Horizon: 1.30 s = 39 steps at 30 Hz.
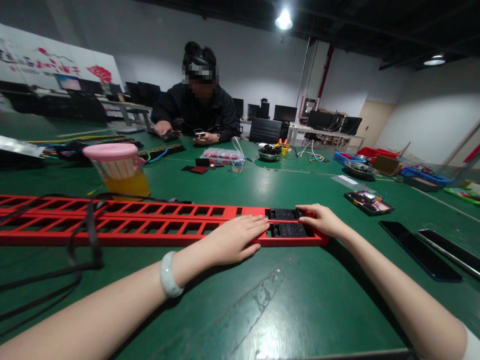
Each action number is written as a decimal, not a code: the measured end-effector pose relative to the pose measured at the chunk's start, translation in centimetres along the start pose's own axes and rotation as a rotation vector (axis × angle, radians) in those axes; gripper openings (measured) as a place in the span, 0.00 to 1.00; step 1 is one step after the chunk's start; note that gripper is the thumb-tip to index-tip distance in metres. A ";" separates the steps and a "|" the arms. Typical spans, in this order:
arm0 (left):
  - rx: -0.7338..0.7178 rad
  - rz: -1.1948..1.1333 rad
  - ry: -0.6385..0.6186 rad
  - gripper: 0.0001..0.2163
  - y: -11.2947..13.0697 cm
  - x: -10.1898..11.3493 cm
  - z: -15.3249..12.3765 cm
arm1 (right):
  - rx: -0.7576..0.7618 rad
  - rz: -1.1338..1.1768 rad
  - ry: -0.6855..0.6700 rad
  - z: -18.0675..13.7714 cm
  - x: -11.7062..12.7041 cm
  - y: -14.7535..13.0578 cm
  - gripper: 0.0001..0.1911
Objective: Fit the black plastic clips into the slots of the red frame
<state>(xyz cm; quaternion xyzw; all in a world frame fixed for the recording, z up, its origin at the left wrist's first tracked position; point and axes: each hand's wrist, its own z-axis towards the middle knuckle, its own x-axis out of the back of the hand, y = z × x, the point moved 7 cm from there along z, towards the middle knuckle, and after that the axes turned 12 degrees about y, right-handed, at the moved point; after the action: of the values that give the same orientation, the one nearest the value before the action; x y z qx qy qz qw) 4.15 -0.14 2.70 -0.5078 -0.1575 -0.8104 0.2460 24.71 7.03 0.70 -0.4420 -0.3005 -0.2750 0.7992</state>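
I am looking into a workshop or assembly hall, not a home. My landmark is the long red rack (150,220) lying across a wide green work table (262,310). Beyond the rack sit a clear box of small parts (221,156), a metal bowl (269,153), a blue tray (348,158) and bundles of coloured wires (75,142). To the right of the rack lie dark flat panels (420,250) and a small tray of components (368,202). Far behind the rack, another person (198,110) works at the same table. Desks with dark monitors (285,113) line the white wall, under a bare ceiling lamp (284,21).
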 end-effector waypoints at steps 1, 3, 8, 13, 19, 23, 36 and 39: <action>0.002 0.005 -0.005 0.22 0.0 0.0 0.0 | 0.011 -0.008 -0.012 0.0 0.0 -0.2 0.21; 0.008 0.015 -0.018 0.22 0.1 0.1 0.0 | 0.030 -0.025 -0.038 0.1 -0.1 -0.6 0.21; 0.014 0.014 -0.027 0.22 0.3 0.4 0.0 | 0.047 -0.052 -0.051 0.1 -0.3 -0.5 0.22; 0.016 -0.005 -0.015 0.22 0.3 0.3 -0.1 | 0.068 -0.075 -0.031 -0.2 -0.5 -0.2 0.22; -0.002 -0.020 0.010 0.22 0.2 -0.1 -0.3 | 0.136 -0.098 0.003 -0.6 -0.5 -0.4 0.20; -0.012 -0.017 0.014 0.22 0.1 -0.2 -0.3 | 0.166 -0.107 0.021 -0.8 -0.5 -0.6 0.21; -0.013 -0.007 0.001 0.23 -0.2 -0.3 -0.4 | 0.194 -0.186 -0.041 -0.7 -0.7 -1.4 0.20; -0.017 -0.005 -0.004 0.23 -0.2 -0.3 -0.3 | 0.195 -0.181 -0.037 -0.6 -0.7 -1.4 0.19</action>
<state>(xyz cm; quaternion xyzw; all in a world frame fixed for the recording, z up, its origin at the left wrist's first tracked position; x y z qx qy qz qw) 3.92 -0.09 2.27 -0.5112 -0.1523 -0.8113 0.2395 23.38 5.97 0.65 -0.3382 -0.3791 -0.3075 0.8045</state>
